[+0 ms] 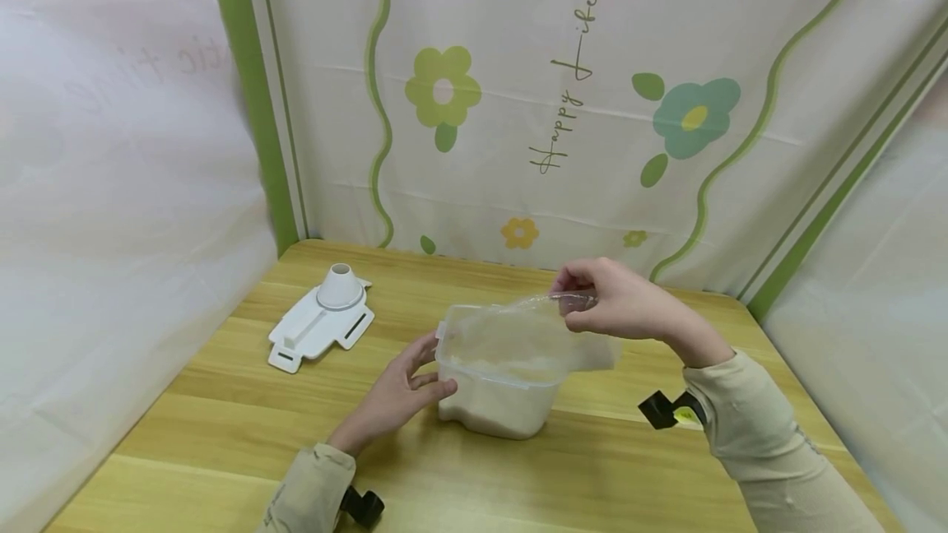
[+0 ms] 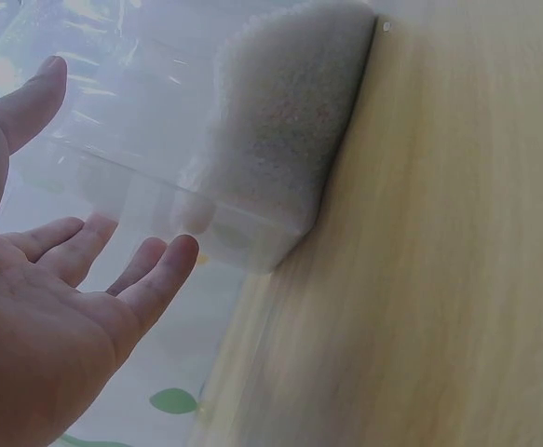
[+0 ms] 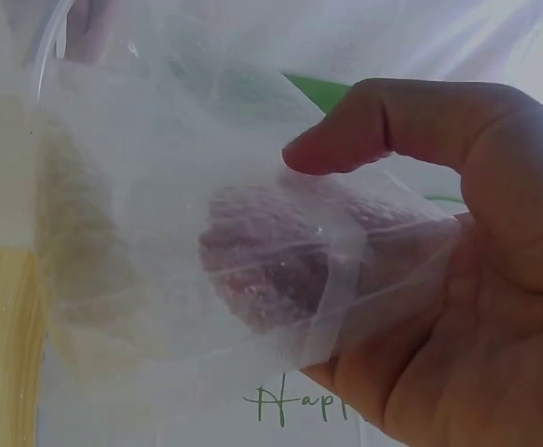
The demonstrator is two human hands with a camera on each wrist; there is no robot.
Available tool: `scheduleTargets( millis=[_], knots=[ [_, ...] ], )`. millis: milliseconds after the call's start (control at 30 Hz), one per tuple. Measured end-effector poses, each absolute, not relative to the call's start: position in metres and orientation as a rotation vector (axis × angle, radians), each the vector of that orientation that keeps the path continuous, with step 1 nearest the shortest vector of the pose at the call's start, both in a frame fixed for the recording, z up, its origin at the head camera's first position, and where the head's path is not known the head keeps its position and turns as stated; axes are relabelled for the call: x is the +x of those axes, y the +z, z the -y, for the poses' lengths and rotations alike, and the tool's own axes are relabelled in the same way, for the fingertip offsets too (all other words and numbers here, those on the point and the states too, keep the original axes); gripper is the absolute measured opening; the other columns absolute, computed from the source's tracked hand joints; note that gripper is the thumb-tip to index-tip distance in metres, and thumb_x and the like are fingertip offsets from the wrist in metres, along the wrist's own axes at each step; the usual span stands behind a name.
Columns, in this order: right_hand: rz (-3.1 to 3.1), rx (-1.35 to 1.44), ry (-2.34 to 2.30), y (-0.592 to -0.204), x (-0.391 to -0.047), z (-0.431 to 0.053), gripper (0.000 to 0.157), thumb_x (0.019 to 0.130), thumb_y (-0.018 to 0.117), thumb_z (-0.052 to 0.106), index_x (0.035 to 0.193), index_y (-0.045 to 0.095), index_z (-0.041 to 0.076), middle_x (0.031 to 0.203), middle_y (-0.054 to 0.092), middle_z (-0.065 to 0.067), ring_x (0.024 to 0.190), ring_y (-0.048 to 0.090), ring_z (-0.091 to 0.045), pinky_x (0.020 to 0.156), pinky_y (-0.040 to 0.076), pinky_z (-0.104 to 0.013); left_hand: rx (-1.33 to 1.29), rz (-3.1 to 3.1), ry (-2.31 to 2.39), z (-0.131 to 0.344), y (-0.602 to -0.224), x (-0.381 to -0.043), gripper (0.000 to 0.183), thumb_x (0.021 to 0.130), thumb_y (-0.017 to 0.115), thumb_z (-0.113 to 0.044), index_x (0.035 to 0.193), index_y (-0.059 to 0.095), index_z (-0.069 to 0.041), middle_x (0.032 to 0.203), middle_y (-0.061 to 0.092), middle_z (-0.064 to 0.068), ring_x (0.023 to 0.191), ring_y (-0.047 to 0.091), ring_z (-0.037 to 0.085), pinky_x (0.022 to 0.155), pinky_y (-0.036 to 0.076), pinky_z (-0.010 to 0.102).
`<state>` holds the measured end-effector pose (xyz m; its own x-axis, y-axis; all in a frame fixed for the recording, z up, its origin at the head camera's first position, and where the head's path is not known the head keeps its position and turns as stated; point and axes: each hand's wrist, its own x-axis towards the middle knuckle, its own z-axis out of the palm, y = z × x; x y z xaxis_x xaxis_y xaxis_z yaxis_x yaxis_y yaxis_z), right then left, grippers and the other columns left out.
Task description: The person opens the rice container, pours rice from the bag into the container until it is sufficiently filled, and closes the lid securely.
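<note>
Clearly, right hand (image 1: pixel 622 303) pinches clear bag (image 1: pixel 595 354); tub (image 1: pixel 499 408) stands beside left hand (image 1: pixel 398 393), fingers loose

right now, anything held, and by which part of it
The right hand pinches the plastic bag near its upper edge; the left hand is open at the container.

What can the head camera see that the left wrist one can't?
Only the head view shows the white piece with a cone and the right grip holding clear plastic. Only the left wrist view shows the left grip from its palm side and the white filling's grainy look. Both show the tub, filling, left grip and wooden table.
</note>
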<state>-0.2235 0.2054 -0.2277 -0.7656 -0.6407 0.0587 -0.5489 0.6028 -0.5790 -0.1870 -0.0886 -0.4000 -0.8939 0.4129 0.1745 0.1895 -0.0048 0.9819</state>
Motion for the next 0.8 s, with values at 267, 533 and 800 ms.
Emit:
scheduleTargets(
  millis=[267,533,800],
  knots=[
    [-2.599,-1.084,-0.919,-0.222,-0.228,-0.201,0.026,0.077,0.072,0.018,0.100,0.065,0.009,0.093,0.064,-0.002,0.085,0.061,-0.010,0.072,0.050,-0.025,0.639,-2.076,2.020,0.089,-0.401,-0.187,0.067,0.082,0.066,-0.017,0.138,0.029,-0.022,0.136,0.035,0.003,0.120,0.037,0.029,0.087,0.044,0.035],
    [-2.652,-1.208,-0.839,-0.213,-0.228,-0.192,0.027,0.076,0.072,0.022,0.102,0.067,0.015,0.089,0.066,0.005,0.080,0.061,-0.005,0.068,0.051,-0.025,0.631,-2.078,2.008,0.090,-0.400,-0.187,0.068,0.082,0.066,-0.018,0.138,0.028,-0.023,0.136,0.034,0.004,0.120,0.037,0.029,0.087,0.044,0.034],
    [-2.714,-1.162,-0.906,-0.201,-0.218,-0.180,0.033,0.073,0.075,0.018,0.099,0.058,0.006,0.079,0.062,0.002,0.072,0.060,-0.009,0.066,0.050,-0.025,0.653,-2.086,2.016,0.089,-0.400,-0.187,0.067,0.082,0.066,-0.018,0.138,0.029,-0.023,0.136,0.036,0.003,0.120,0.036,0.028,0.087,0.044,0.034]
  ],
)
